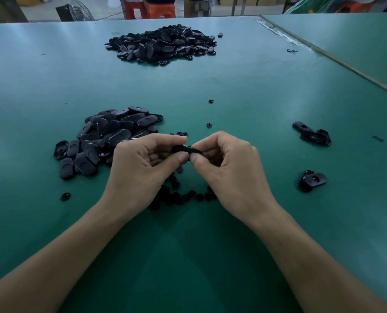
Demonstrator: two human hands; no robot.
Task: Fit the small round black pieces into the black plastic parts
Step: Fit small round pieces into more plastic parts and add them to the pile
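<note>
One black plastic part (185,150) is held, seemingly edge-on, above scattered small round pieces (181,197).

Inspected: the left hand (138,170) and the right hand (231,170), both bare. Thumbnails on each are cut short and plain. The backs show knuckles and faint tendon lines. The left forearm (59,256) and the right forearm (312,256) are uncovered from wrist to the lower frame edge (upper arms fall outside the picture). Wrists bare as well.
</note>
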